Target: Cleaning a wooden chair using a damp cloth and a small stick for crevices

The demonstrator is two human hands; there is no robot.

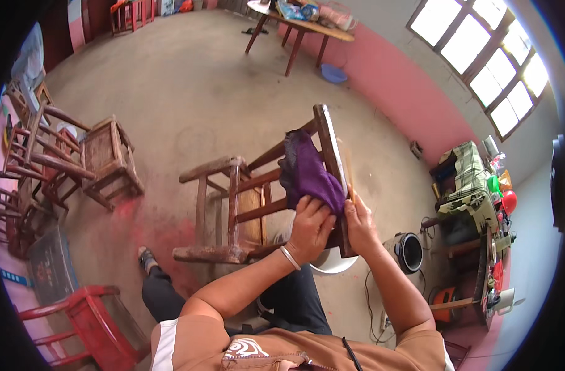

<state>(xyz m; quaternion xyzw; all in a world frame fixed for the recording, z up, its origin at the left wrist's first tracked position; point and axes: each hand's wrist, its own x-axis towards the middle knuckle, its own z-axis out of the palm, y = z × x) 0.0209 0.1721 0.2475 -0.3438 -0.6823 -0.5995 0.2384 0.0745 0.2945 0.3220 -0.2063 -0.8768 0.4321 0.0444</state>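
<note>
A worn brown wooden chair (236, 204) lies tipped over in front of me, its backrest nearest my hands. A purple cloth (310, 167) with a dark fringed edge is draped over the chair's top rail (329, 143). My left hand (308, 227), a light bangle on its wrist, presses bunched cloth against the rail with bent fingers. On the rail's other side, my right hand (360, 225) grips its edge near the lower end, thumb up. A white basin or bucket (336, 263) shows partly under the chair, the rest hidden by the chair and my leg.
Several wooden chairs (108, 153) crowd the left wall, with a red chair (94, 320) at lower left. An open-topped cooker (408, 252) and loose cables stand on the floor at right, beside a cluttered table (463, 176). A round-topped table (305, 25) and blue basin (333, 73) stand far off.
</note>
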